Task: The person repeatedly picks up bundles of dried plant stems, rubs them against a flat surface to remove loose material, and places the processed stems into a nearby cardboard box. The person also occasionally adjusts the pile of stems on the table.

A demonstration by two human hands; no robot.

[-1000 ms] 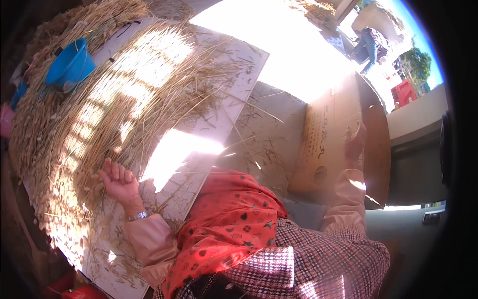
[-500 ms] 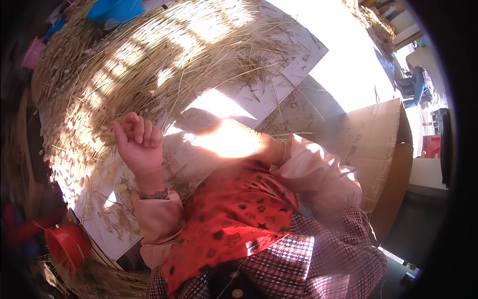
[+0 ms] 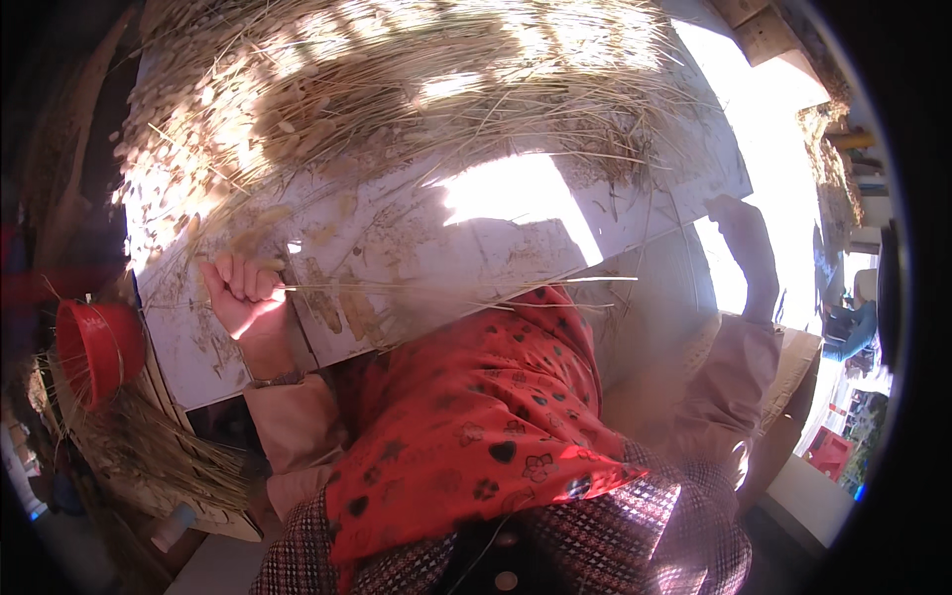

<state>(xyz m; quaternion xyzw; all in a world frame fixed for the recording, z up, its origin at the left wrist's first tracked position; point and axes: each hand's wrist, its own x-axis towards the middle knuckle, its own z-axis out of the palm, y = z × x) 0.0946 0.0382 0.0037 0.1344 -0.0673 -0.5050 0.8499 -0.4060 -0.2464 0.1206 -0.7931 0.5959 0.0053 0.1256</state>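
My left hand (image 3: 243,296) is closed over the left part of a white board (image 3: 387,213). From its fist a few thin dried grass stalks (image 3: 446,285) run out to the right, past the board's near edge and above my red patterned apron (image 3: 476,397). Beyond that hand, a thick layer of dried grass (image 3: 397,84) covers the far side of the board, with fluffy seed heads to the left and stems to the right. My right hand (image 3: 739,223) is raised off the board's right corner, apart from the stalks. Shade and blur hide its fingers.
A red bucket (image 3: 99,352) stands at the left, with a bundle of long grass (image 3: 164,451) below it. Bits of chaff lie along the board. At the right is a cardboard box (image 3: 793,372), partly behind my right sleeve. Another person (image 3: 851,327) sits far off at the right.
My right hand has swung from the middle out to the far right. The view has turned, so the grass layer now lies across the top. Stalks now show stretching from my left fist.
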